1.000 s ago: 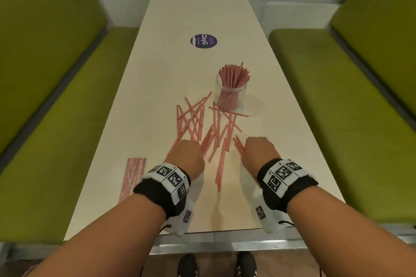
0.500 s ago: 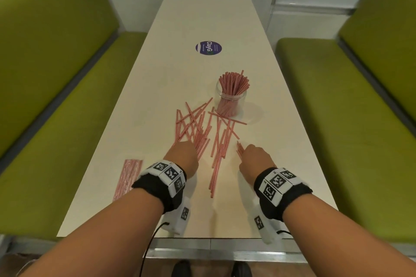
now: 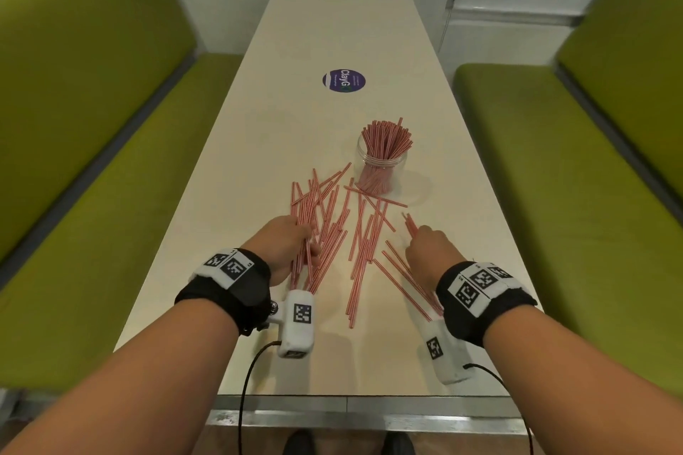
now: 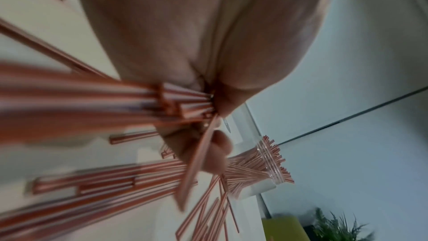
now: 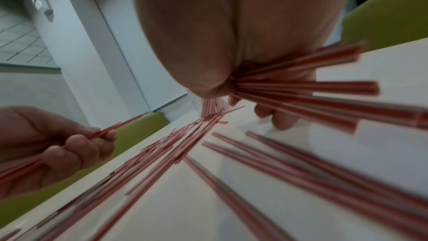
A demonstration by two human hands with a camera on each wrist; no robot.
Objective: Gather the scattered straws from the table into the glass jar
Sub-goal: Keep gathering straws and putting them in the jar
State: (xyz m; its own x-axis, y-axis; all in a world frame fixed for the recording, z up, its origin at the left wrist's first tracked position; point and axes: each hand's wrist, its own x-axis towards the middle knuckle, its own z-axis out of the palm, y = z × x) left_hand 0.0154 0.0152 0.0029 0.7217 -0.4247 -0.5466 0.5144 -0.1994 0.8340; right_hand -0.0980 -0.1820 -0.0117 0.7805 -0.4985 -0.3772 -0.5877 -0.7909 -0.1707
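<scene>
Our left hand [image 3: 286,246] curls its fingers around a bundle of red-and-white straws [image 3: 308,262]. The bundle runs through the fist, its near ends fanning out toward our wrist and its far ends poking forward past the knuckles. The left wrist view is blurred, yet it shows the same bundle [image 4: 115,102] squeezed between palm and fingers [image 4: 217,153].

Our right hand [image 3: 430,255] is closed on a second, thinner bunch [image 3: 410,281]. The tips of that bunch stick out just beyond the thumb side, and the long tails trail back under our wrist. In the right wrist view the straws [image 5: 301,83] spread from the crease of the closed palm, with the fingertips [image 5: 280,120] curled down close to the table [image 5: 382,58]; whether they touch it we cannot tell.

Between our two grips lies the loose pile [image 3: 364,233], many straws lying roughly lengthwise on the table [image 3: 229,166], crossing one another. Some of them reach right up beside the left fist.

Ahead of both hands, a little nearer the right one, the glass jar [image 3: 380,166] stands upright, already packed with straws that splay out above its rim. A few loose straws lie against its base.

Farther beyond the jar a round purple sticker [image 3: 343,80] sits on the tabletop. Green benches [image 3: 92,122] flank the table on either side.
</scene>
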